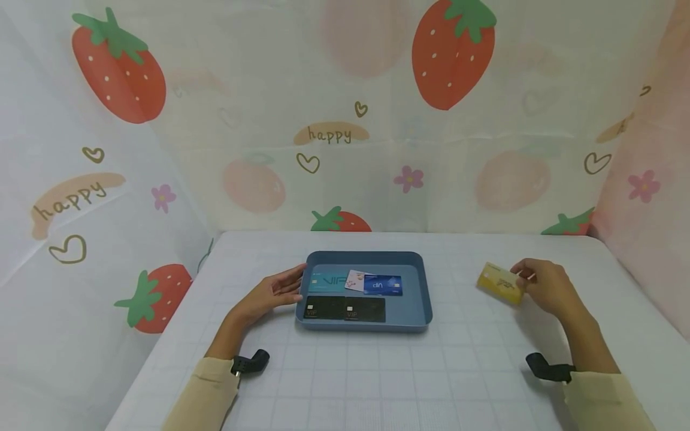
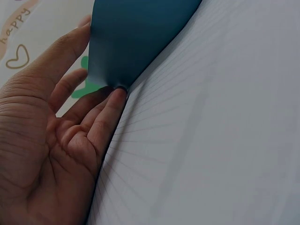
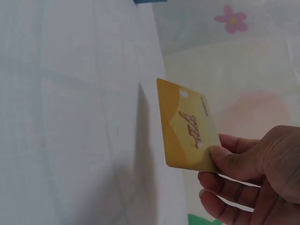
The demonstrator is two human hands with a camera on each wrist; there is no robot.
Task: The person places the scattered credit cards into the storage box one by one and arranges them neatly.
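Observation:
A shallow blue tray (image 1: pixel 416 299) rests on the table, with several cards lying flat in it. A teal VIP card (image 1: pixel 326 282) and a blue card (image 1: pixel 384 285) lie in its upper half, and a white patterned card (image 1: pixel 354 279) is partly covered by the blue one. Below them are two black VIP cards (image 1: pixel 326 307). My left hand (image 1: pixel 276 290) touches the tray's left side with extended fingers, seen closely in the left wrist view. Right of the tray, my right hand (image 1: pixel 547 287) pinches a yellow VIP card (image 3: pixel 187 129) by one end, above the table.
A white gridded cloth (image 1: pixel 366 371) covers the table. Pale curtains (image 1: pixel 463 143) printed with strawberries and hearts stand behind and at both sides. Each wrist wears a black camera mount (image 1: pixel 550 367).

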